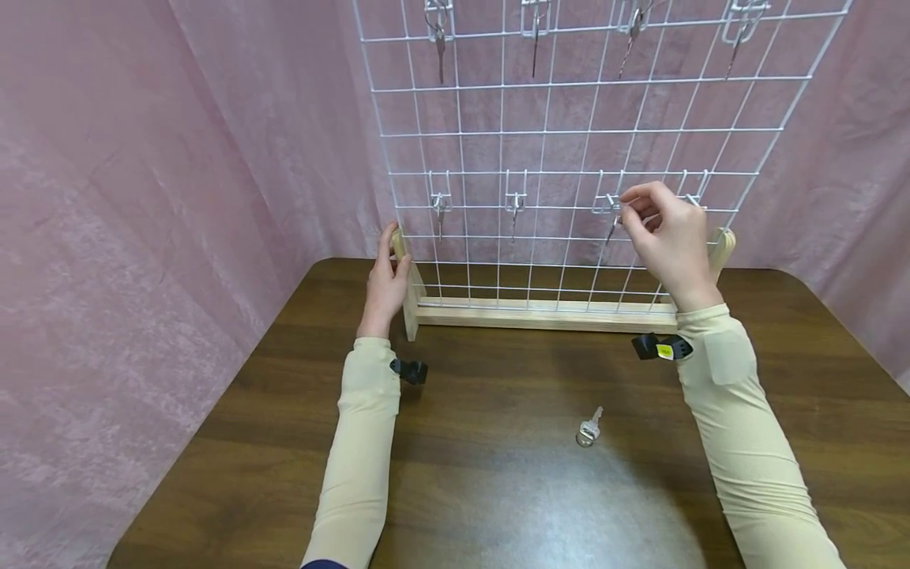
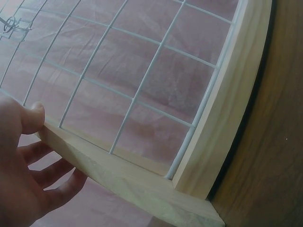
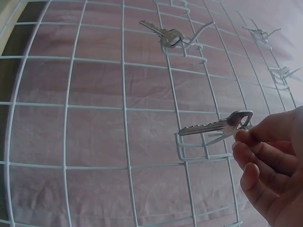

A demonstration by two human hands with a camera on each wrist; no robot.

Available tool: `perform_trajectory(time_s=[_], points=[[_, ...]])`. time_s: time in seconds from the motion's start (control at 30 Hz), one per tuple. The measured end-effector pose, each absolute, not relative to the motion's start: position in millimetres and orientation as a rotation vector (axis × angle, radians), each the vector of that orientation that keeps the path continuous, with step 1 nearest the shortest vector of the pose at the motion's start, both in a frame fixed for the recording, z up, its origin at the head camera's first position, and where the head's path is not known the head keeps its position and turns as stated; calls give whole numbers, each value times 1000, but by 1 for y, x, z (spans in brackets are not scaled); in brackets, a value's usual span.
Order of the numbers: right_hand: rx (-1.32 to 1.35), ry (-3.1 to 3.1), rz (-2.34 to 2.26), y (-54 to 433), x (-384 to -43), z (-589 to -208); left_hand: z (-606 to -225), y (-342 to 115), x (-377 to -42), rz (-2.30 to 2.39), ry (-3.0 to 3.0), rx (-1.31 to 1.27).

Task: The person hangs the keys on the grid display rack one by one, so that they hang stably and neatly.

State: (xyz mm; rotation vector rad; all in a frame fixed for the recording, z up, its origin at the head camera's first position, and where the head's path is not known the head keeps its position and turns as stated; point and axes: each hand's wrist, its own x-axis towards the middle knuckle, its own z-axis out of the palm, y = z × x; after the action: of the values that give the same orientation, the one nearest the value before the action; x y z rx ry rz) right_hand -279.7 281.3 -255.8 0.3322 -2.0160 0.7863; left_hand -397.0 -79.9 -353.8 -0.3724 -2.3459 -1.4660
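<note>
At the lower row of the white wire grid rack (image 1: 566, 130), my right hand (image 1: 668, 233) pinches a silver key (image 3: 215, 126) by its ring end between thumb and forefinger. The key's blade lies across a white wire hook (image 3: 189, 153) in the right wrist view, right at the third hook from the left. My left hand (image 1: 386, 286) grips the left wooden upright (image 2: 137, 187) of the stand, with the thumb on one side and fingers round the other. A loose key (image 1: 589, 428) with a ring lies on the table below the rack.
Keys hang on the two left hooks of the lower row, one key (image 1: 514, 213) second from the left. More keys (image 1: 440, 51) hang along the top row. A wooden base bar (image 1: 540, 316) stands on the brown table (image 1: 498, 506); pink curtains (image 1: 213, 197) hang behind.
</note>
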Motion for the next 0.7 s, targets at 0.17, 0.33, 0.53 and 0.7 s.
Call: perform_trajectory(time_s=[0.17,0.33,0.53,0.7], points=[[336,-2021,786,281,-281,-258,-353,-81,-396,-1452,-2350,-390],[334,-2025,786,282,-282,-259,-355,-82,-398,-1450,-2346,-392],[324,-2033,805,281,-284,-263,-355,-81,-397,-1446,-2356,-375],[319,-2012,872,280,-290,-263,-353,-80,-396,-1448,-2350,-376]])
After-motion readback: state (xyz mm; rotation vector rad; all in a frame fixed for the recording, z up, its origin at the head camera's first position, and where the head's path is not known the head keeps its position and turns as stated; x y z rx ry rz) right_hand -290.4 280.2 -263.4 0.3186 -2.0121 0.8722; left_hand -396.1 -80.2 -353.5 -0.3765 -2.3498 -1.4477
